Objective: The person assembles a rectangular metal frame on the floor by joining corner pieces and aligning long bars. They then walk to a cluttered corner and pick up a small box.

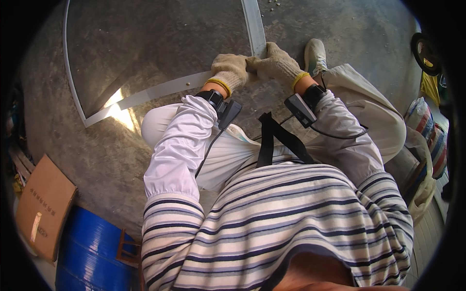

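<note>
At twelve o'clock, left hand [230,69] and right hand [279,64] meet, both curled, beside the pale frame [165,88]; what they pinch cannot be told. Even two-handed support appears advisable.

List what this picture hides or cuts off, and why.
All in the head view:
- What the left hand and right hand hold, if anything: hidden beneath their gloved backs.
- Pale frame, near right corner: covered by the hands.
- Its far side: cut off by the upper edge.
- Blue drum, remainder: cut off by the lower edge.
</note>
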The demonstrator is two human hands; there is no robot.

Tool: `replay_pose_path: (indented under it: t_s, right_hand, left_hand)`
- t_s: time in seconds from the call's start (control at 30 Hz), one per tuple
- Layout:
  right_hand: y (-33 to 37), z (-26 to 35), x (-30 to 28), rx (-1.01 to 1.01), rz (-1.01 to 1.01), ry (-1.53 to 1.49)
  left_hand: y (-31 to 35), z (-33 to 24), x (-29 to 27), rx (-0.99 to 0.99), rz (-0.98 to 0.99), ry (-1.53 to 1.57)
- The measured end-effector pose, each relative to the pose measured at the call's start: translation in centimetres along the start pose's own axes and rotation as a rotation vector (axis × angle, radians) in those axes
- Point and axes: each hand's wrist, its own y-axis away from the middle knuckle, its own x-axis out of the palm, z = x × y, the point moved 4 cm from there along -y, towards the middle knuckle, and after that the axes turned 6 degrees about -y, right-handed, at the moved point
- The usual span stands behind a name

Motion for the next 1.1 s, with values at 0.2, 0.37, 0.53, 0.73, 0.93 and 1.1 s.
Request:
replay_pose_path:
  t_s: [0.2, 0.37, 0.53, 0.73, 0.93, 1.1]
  right_hand:
    - [1.7, -0.1, 0.9, -0.041, 0.049, 0.052]
    - [1.5, -0.2, 2.8, -0.066, 0.093, -0.061]
    - [1.7, 0.8, 2.7, -0.038, 0.020, 0.164]
    - [1.7, 0.7, 2.3, 0.038, 0.417, -0.136]
    - [0.8, -1.1, 2.6, 0.006, 0.477, -0.337]
    - [1.0, -1.3, 2.6, -0.054, 0.518, -0.384]
  left_hand:
    - [-0.6, 0.8, -0.1, 0.128, -0.018, -0.009]
    - [-0.8, 1.5, 0.0, 0.184, 0.048, 0.008]
    - [-0.1, 1.6, 0.0, 0.149, 0.062, -0.027]
    - [0.3, 1.7, -0.1, 0.121, 0.041, -0.004]
    - [0.5, 1.8, 0.0, 0.147, 0.025, 0.008]
    - [0.5, 1.8, 0.1, 0.190, 0.033, 0.003]
